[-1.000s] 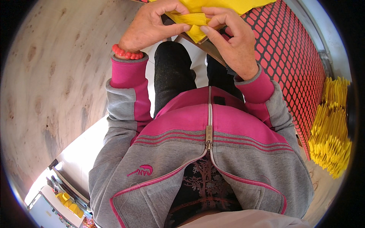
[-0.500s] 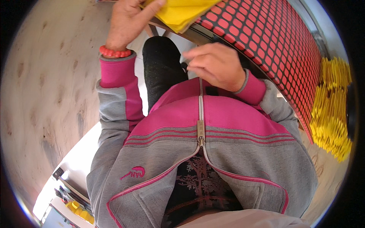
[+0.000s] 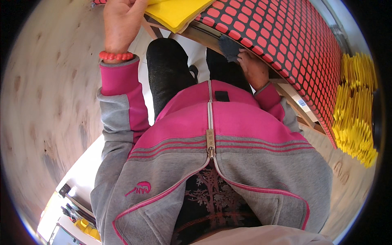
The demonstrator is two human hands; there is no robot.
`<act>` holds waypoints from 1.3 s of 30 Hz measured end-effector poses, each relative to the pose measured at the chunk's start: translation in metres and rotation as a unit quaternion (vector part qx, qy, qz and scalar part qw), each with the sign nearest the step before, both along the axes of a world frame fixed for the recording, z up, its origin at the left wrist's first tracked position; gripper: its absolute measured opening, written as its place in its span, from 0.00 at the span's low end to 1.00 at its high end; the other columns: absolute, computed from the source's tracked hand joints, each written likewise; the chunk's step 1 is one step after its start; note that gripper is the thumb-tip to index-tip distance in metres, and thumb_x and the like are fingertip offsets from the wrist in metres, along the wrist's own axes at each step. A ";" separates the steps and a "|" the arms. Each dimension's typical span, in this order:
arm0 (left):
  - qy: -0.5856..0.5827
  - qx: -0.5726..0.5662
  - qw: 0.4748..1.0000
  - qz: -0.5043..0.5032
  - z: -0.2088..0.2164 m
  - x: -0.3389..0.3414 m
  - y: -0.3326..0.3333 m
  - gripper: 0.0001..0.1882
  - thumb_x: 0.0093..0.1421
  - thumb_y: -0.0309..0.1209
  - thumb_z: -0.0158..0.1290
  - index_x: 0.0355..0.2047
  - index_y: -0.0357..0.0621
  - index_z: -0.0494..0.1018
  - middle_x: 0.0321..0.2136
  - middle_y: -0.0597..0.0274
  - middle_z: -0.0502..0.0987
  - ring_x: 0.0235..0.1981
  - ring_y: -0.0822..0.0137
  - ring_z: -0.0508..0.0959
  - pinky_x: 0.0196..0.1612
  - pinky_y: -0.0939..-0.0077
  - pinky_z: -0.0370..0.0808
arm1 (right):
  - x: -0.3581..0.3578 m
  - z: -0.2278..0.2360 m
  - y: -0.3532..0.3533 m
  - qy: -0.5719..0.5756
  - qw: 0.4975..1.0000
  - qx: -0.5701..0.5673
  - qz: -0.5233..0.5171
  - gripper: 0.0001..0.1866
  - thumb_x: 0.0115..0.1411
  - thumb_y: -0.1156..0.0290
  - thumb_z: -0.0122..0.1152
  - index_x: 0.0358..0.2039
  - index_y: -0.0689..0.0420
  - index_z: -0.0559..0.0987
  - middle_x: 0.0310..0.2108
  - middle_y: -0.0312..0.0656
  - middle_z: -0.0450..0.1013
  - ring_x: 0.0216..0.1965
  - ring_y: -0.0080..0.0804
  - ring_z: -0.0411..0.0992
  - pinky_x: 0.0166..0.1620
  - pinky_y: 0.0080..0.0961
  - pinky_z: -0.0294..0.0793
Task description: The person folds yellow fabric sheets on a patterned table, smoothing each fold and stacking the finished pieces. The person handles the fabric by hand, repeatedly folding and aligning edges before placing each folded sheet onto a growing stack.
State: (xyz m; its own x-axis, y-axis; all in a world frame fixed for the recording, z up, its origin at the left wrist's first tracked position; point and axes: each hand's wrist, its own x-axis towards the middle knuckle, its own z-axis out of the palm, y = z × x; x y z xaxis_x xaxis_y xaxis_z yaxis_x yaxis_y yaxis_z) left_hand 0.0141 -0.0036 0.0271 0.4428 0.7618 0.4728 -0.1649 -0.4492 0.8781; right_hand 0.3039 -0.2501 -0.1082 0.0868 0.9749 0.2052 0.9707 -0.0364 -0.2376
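A flat yellow sheet [image 3: 179, 14], seemingly folded cloth, lies at the near edge of the table, cut off by the top of the view. At its left corner is my left hand [image 3: 121, 24], a red bead bracelet on its wrist. The thumb lies along the yellow edge and the hand looks closed on it, though the fingertips are partly out of view. My right hand [image 3: 253, 68] is down under the table's edge, fingers curled at a dark grey rag [image 3: 230, 48]. Part of the rag is hidden by the tabletop.
The table has a black cover with red rounded squares [image 3: 281, 36]. Several bundles of yellow folded pieces [image 3: 353, 118] stand at its right end. Wooden table legs and rails [image 3: 296, 96] are near my right forearm. My knees [image 3: 165, 57] are under the table edge.
My right hand has gone from in front of my body to the right, under the table edge, at the grey rag. My left hand and the yellow sheet have shifted slightly left and up.
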 end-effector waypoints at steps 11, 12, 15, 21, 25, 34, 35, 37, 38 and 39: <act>0.125 0.012 0.988 -0.085 0.016 -0.014 -0.008 0.05 0.67 0.19 0.54 0.40 0.36 0.80 0.33 0.69 0.80 0.38 0.78 0.77 0.43 0.81 0.74 | -0.039 0.081 -0.004 0.046 0.989 0.082 0.111 0.15 0.57 0.66 0.71 0.42 0.56 0.79 0.37 0.43 0.79 0.40 0.47 0.79 0.41 0.40 0.78; 0.122 0.036 0.988 -0.086 0.017 -0.013 -0.010 0.06 0.66 0.20 0.55 0.42 0.36 0.80 0.33 0.69 0.80 0.37 0.79 0.77 0.41 0.81 0.75 | -0.047 0.102 -0.006 0.116 0.981 0.028 0.151 0.14 0.57 0.68 0.71 0.41 0.57 0.79 0.38 0.43 0.79 0.40 0.46 0.79 0.41 0.38 0.78; 0.141 -0.054 0.986 -0.073 0.019 -0.014 -0.010 0.07 0.66 0.19 0.54 0.42 0.36 0.80 0.33 0.70 0.80 0.35 0.80 0.77 0.40 0.82 0.75 | -0.057 0.163 0.002 0.191 0.948 -0.012 0.256 0.11 0.55 0.76 0.71 0.38 0.59 0.79 0.41 0.44 0.80 0.41 0.45 0.80 0.43 0.33 0.79; 0.112 -0.055 0.990 -0.065 0.023 -0.014 -0.001 0.10 0.68 0.22 0.52 0.46 0.37 0.80 0.33 0.70 0.80 0.32 0.81 0.76 0.38 0.83 0.75 | -0.066 0.202 0.089 0.103 0.925 0.135 0.341 0.07 0.57 0.74 0.68 0.37 0.56 0.81 0.37 0.39 0.79 0.37 0.39 0.79 0.39 0.30 0.79; 0.132 -0.058 0.986 -0.089 0.026 -0.015 0.001 0.11 0.70 0.24 0.50 0.48 0.37 0.80 0.35 0.70 0.80 0.35 0.79 0.77 0.40 0.82 0.75 | -0.071 0.185 0.140 0.035 0.882 0.224 0.413 0.13 0.55 0.71 0.71 0.40 0.55 0.81 0.42 0.38 0.79 0.41 0.39 0.79 0.44 0.32 0.80; 0.152 0.003 0.980 -0.128 0.026 -0.022 0.010 0.08 0.69 0.25 0.51 0.44 0.36 0.78 0.35 0.66 0.80 0.37 0.77 0.77 0.41 0.79 0.75 | -0.065 0.166 0.154 0.068 0.891 0.209 0.397 0.10 0.57 0.72 0.69 0.39 0.57 0.81 0.40 0.38 0.80 0.40 0.38 0.79 0.43 0.31 0.79; 0.155 -0.008 0.980 -0.121 0.026 -0.024 0.009 0.07 0.69 0.25 0.52 0.43 0.36 0.78 0.34 0.67 0.79 0.36 0.77 0.77 0.40 0.79 0.75 | -0.065 0.166 0.155 0.080 0.898 0.196 0.385 0.09 0.57 0.72 0.68 0.39 0.57 0.81 0.40 0.38 0.80 0.40 0.38 0.80 0.42 0.30 0.79; 0.157 0.007 0.979 -0.129 0.026 -0.027 0.009 0.07 0.67 0.23 0.54 0.43 0.37 0.78 0.37 0.67 0.79 0.40 0.76 0.77 0.45 0.78 0.73 | -0.066 0.166 0.156 0.164 0.893 0.173 0.382 0.08 0.58 0.73 0.68 0.39 0.58 0.81 0.39 0.39 0.80 0.39 0.37 0.80 0.42 0.29 0.79; 0.158 0.035 0.976 -0.143 0.027 -0.029 0.011 0.08 0.65 0.22 0.55 0.45 0.37 0.78 0.42 0.66 0.79 0.45 0.75 0.77 0.50 0.78 0.72 | -0.066 0.166 0.156 0.204 0.892 0.151 0.375 0.08 0.59 0.74 0.67 0.39 0.58 0.81 0.38 0.39 0.80 0.38 0.37 0.80 0.42 0.28 0.79; 0.159 0.063 0.973 -0.157 0.027 -0.031 0.012 0.11 0.64 0.20 0.56 0.46 0.37 0.78 0.46 0.66 0.80 0.50 0.74 0.77 0.56 0.77 0.71 | -0.066 0.166 0.156 0.221 0.888 0.142 0.377 0.07 0.60 0.76 0.66 0.39 0.60 0.80 0.40 0.41 0.80 0.39 0.34 0.79 0.43 0.26 0.78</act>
State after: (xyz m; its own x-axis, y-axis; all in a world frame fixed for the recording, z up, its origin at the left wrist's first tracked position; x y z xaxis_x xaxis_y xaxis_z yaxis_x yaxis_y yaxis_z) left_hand -0.0167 0.0084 0.0544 0.7838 0.5104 0.3537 -0.0399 -0.5271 0.8489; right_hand 0.2380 -0.0939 0.0583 -0.4359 0.7045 0.5600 0.5028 0.7067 -0.4978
